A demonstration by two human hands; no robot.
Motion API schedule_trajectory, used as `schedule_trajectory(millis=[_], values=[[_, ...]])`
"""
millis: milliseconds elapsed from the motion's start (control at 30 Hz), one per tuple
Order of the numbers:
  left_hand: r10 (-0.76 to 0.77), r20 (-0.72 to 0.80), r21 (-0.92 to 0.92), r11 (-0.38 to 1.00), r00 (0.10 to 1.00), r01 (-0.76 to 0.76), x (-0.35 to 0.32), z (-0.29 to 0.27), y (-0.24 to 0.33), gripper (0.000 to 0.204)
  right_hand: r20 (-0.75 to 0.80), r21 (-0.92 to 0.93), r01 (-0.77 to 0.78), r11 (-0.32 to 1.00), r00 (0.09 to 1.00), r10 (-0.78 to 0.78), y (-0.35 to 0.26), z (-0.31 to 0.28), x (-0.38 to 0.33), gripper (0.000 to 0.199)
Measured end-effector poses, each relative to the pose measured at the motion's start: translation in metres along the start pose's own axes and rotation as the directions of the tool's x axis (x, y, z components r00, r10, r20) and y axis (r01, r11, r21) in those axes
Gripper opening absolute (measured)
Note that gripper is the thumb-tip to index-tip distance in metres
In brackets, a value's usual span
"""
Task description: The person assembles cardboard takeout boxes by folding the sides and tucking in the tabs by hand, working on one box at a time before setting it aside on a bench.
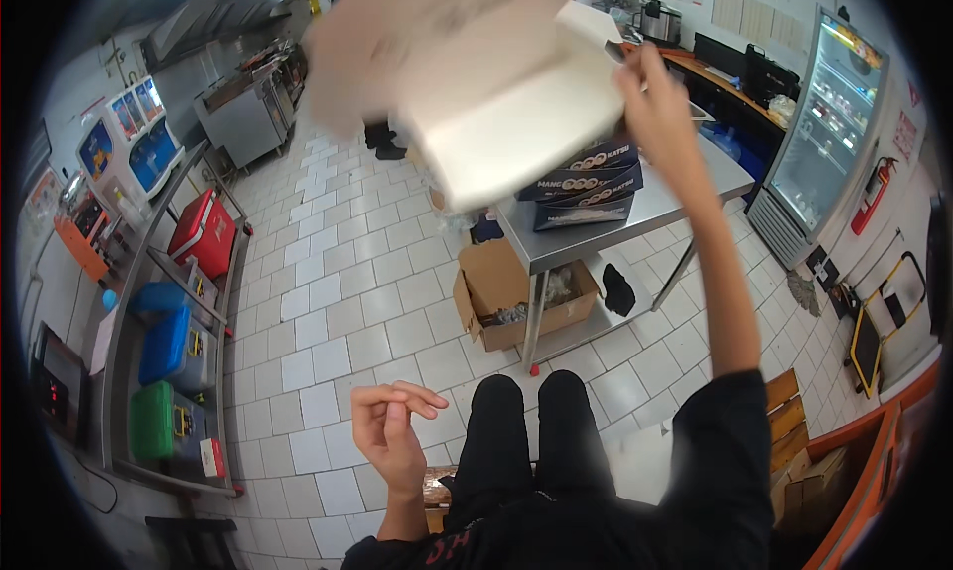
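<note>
Left of the steel bench (685,188), a shelf rack (174,322) with coloured boxes is seen. The left hand (389,433) is held empty below the bench, its fingers (417,399) loosely curled. A blurred white flat carton (516,103) is raised above the bench, pinched at its edge by the right hand (657,103). Dark printed boxes (581,185) are stacked on the bench.

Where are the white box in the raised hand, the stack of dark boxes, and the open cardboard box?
white box (516,123), head view, on its pale flat side.
stack of dark boxes (586,185), head view, on the middle box's front.
open cardboard box (496,277), head view, on its brown front wall.
</note>
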State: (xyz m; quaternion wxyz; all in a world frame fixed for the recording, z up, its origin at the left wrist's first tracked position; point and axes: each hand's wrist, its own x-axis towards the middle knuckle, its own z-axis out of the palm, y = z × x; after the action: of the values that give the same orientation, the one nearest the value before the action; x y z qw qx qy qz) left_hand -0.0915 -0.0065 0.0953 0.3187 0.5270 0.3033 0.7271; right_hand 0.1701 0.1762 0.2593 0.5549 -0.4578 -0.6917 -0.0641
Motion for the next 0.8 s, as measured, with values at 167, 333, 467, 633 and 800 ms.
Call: schedule_trajectory(millis=[167, 333, 467, 633, 800], values=[[-0.234, -0.109, -0.029, 0.972, 0.966, 0.232, -0.011, 0.000, -0.006, 0.008, -0.007, -0.462, 0.004, 0.887, 1.000, -0.008, 0.077, -0.011, 0.111, 0.029], [-0.288, -0.117, -0.033, 0.958, 0.951, 0.286, -0.019, -0.013, -0.011, 0.008, 0.210, -0.533, 0.117, 0.838, 0.978, -0.003, 0.146, 0.013, 0.123, 0.026], [-0.328, -0.115, -0.021, 0.945, 0.938, 0.328, -0.019, -0.016, -0.009, 0.009, 0.317, -0.552, 0.114, 0.826, 0.945, 0.081, 0.148, 0.011, 0.111, 0.027], [-0.397, -0.071, -0.063, 0.917, 0.915, 0.394, -0.018, -0.014, -0.013, 0.008, 0.351, -0.543, 0.131, 0.830, 0.933, 0.082, 0.145, 0.007, 0.113, 0.026], [-0.429, -0.046, -0.046, 0.903, 0.902, 0.427, -0.016, -0.007, -0.014, 0.008, 0.355, -0.589, 0.174, 0.789, 0.933, 0.059, 0.147, 0.006, 0.130, 0.024]])
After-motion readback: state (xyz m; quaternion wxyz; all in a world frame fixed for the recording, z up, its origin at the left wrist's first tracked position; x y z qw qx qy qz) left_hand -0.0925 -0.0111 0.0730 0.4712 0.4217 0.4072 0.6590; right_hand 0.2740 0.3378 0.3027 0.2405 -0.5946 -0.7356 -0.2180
